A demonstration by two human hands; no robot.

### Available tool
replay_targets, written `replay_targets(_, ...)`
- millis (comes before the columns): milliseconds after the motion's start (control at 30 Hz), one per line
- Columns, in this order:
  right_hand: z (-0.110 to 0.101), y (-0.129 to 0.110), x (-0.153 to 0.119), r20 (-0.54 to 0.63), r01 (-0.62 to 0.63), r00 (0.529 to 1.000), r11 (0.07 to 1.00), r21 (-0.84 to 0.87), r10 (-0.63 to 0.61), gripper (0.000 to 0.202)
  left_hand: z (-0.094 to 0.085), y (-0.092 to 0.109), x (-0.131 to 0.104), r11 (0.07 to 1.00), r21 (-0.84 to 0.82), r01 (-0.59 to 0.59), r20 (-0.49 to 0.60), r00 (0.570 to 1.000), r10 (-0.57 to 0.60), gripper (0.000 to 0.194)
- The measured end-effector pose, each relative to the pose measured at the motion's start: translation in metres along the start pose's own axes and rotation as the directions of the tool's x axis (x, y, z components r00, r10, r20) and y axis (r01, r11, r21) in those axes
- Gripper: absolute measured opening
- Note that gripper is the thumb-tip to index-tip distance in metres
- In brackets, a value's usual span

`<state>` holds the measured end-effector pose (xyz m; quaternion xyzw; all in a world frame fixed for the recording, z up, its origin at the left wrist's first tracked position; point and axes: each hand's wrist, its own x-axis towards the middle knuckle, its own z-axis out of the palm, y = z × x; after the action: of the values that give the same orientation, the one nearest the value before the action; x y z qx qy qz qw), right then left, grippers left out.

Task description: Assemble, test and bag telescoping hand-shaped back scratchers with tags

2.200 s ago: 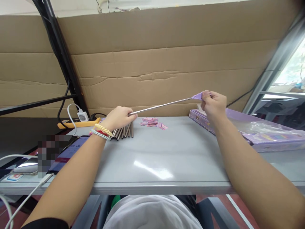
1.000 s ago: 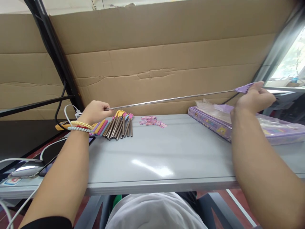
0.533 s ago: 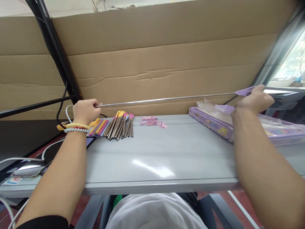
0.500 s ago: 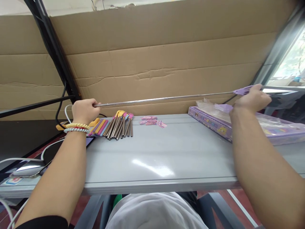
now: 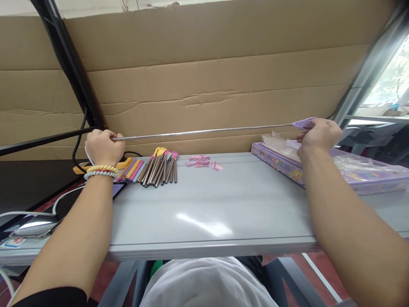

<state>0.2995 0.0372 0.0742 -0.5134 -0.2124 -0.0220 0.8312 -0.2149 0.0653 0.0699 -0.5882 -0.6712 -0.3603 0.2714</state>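
Observation:
A long thin metal rod [image 5: 204, 131] stretches across the view above the table, with a purple hand-shaped head [image 5: 303, 123] at its right end. My left hand [image 5: 105, 147] is closed around the rod's left end. My right hand [image 5: 321, 134] is closed on the purple head, whose far part is hidden by the fingers. Below the rod, nearer my left hand, lie several short metal tubes [image 5: 156, 172] with yellow, pink and blue hand-shaped heads. Beside them are several coloured sticks [image 5: 132, 169]. Small pink cards [image 5: 201, 162] lie in a loose pile to their right.
A purple box [image 5: 281, 164] with clear plastic bags [image 5: 277, 145] on it lies on the grey table [image 5: 204, 204] at right. Cables, a tablet [image 5: 117, 189] and a grey mouse-like object [image 5: 35, 226] are at left. Cardboard [image 5: 207, 76] stands behind.
Both hands have moved left with the rod, my right hand further and slightly down. The rod spans a slightly shorter length between them.

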Motion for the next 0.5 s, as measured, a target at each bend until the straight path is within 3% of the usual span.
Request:
replay_targets(200, 0.000, -0.006, -0.008, 0.081, -0.014, 0.997, 0.997, 0.081, 0.008, 0.017, 0.015, -0.002, 0.008, 0.988, -0.047, 0.145, -0.205, 0.967, -0.152, 0.029)
replay_targets(400, -0.002, -0.007, -0.014, 0.182, 0.006, 0.983, 0.997, 0.074, -0.020, 0.017, 0.016, -0.005, 0.007, 0.981, -0.078, 0.176, -0.248, 0.950, -0.190, 0.029)
replay_targets(500, -0.004, -0.008, -0.017, 0.223, -0.005, 0.975, 0.992, 0.123, -0.023, 0.015, 0.017, -0.006, 0.008, 0.983, 0.021, 0.184, -0.186, 0.966, -0.177, 0.034)
